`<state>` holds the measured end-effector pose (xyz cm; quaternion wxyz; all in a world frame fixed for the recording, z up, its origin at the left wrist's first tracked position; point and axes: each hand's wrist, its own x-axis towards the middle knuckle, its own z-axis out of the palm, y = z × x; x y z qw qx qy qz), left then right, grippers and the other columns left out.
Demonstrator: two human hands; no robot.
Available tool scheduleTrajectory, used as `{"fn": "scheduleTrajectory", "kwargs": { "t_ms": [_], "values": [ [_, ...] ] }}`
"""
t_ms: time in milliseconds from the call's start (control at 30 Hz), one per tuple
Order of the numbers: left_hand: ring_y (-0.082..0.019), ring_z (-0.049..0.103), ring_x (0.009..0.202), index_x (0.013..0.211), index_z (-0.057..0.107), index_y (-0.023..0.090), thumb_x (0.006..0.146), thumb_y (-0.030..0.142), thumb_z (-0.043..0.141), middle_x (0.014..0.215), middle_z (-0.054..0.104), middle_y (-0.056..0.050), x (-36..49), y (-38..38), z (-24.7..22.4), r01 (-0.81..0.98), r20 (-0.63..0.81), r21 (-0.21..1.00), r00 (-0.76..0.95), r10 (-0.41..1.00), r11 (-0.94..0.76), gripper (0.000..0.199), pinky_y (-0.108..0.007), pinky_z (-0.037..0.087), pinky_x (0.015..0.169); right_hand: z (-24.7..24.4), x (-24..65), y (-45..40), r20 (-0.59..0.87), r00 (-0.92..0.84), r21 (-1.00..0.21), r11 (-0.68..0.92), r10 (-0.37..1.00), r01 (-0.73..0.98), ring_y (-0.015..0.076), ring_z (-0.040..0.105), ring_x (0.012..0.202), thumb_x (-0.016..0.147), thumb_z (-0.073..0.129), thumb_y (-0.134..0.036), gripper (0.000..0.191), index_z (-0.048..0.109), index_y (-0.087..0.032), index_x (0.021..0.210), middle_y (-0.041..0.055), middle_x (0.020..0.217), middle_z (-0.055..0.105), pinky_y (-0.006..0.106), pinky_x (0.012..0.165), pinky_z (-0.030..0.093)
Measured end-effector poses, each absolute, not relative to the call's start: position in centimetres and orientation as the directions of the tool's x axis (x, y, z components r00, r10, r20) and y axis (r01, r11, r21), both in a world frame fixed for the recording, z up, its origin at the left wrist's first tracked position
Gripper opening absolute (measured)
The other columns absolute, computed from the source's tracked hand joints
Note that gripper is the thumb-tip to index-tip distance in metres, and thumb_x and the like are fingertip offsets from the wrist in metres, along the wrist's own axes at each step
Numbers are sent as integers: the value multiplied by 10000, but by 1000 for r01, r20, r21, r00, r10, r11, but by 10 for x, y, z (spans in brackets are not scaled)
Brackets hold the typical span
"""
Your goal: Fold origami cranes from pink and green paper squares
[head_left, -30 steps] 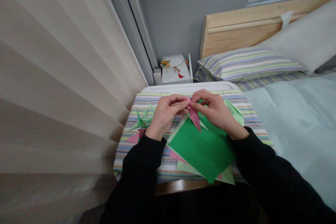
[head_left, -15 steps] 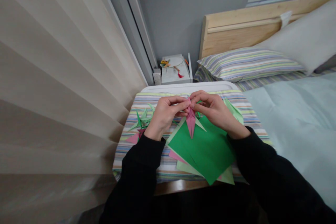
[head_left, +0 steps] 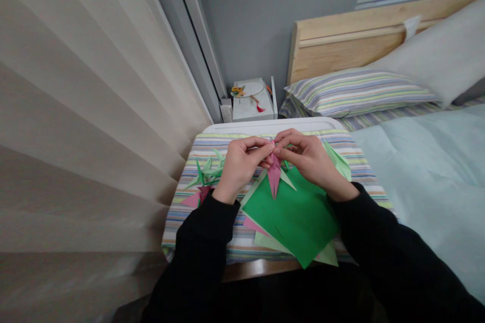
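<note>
A: What goes first in our ledger?

B: We enter one pink folded-paper figure [head_left: 274,175], held over a dark green paper sheet [head_left: 291,222], near the middle of a striped cloth [head_left: 242,242].

A: And the grip?

B: We record both hands closed together: the left hand [head_left: 239,165] and the right hand [head_left: 308,161] meet at the figure's upper end, pinching it between their fingertips.

A: What risks do we note?

B: We judge the narrow pink point the weakest item, since too much pressure could crease or bend it. A slip of the pinch could drop the figure onto the loose sheets. Those sheets overlap a pale green paper sheet [head_left: 291,245] near the cloth's edge, so a knock from a wrist could shift them.

A: Orientation?

B: We log the long axis as nearly upright in the head view, with the point aimed down toward the wearer's chest and the held end away. Whether the tip touches the green sheet, we cannot tell.
</note>
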<state>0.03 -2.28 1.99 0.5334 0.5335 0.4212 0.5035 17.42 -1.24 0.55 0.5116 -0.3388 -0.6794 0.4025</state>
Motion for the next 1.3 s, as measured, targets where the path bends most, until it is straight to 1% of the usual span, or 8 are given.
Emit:
{"fn": "scheduleTrajectory", "kwargs": {
  "t_ms": [167, 300, 500, 700, 867, 1033, 1133, 1300],
  "values": [
    [-106, 621, 529, 777, 738, 152, 733, 333, 834, 593, 669, 7, 2, -21, 16, -97, 124, 989, 73, 990, -116, 210, -229, 545, 556, 5, 171, -13, 400, -245, -906, 421, 883, 39, 223, 653, 992, 818, 757, -269, 88, 756, -223, 743, 54, 995, 692, 374, 868, 468],
    [-112, 614, 514, 795, 736, 154, 738, 344, 830, 586, 667, 5, 3, -22, 17, -90, 110, 991, 111, 988, -100, 220, -240, 535, 546, 4, 172, -12, 377, -247, -914, 402, 892, 57, 226, 655, 985, 808, 741, -264, 104, 739, -213, 717, 56, 1011, 704, 376, 863, 467],
    [-90, 513, 469, 746, 723, 164, 768, 314, 799, 567, 632, 14, 3, -23, 19, 13, 201, 979, 105, 974, -203, 170, -223, 395, 464, 7, 173, -12, 359, -271, -914, 395, 893, 92, 221, 651, 976, 793, 724, -248, 103, 729, -206, 699, 55, 1038, 697, 360, 825, 454],
    [-120, 571, 620, 740, 711, 182, 783, 318, 774, 704, 677, -5, -1, -19, 18, 45, 304, 953, -82, 949, -301, 156, -253, 460, 604, 10, 170, -17, 332, -304, -918, 381, 893, 115, 227, 643, 1024, 778, 725, -222, 90, 725, -209, 689, 56, 1082, 686, 333, 779, 467],
    [-149, 617, 831, 772, 704, 180, 811, 304, 747, 887, 673, -36, -4, -14, 14, 120, 405, 911, -90, 910, -393, 138, -249, 489, 714, 8, 169, -17, 321, -281, -927, 360, 905, 101, 234, 638, 1056, 800, 718, -246, 96, 712, -203, 714, 67, 1113, 684, 323, 747, 470],
    [-106, 550, 625, 846, 638, 192, 844, 345, 723, 757, 617, 15, 0, -15, 15, 20, 320, 947, -16, 947, -319, 175, -238, 455, 613, 5, 170, -15, 375, -270, -896, 422, 887, 141, 244, 639, 1107, 819, 742, -278, 77, 729, -205, 799, 78, 1162, 693, 347, 810, 470],
    [-101, 554, 643, 825, 626, 193, 844, 358, 732, 764, 619, 17, 2, -17, 16, 27, 343, 939, -28, 939, -342, 197, -231, 454, 636, 4, 170, -14, 382, -255, -899, 421, 888, 120, 231, 648, 1051, 811, 757, -283, 100, 702, -202, 829, 66, 1097, 703, 348, 825, 475],
    [-109, 576, 669, 824, 608, 195, 859, 331, 722, 763, 624, 14, 4, -18, 17, 64, 379, 924, -57, 923, -376, 181, -237, 467, 667, 6, 167, -16, 301, -284, -947, 321, 910, 28, 173, 632, 807, 804, 771, -328, 174, 661, -194, 819, 18, 846, 683, 314, 735, 483]
  ]
}}
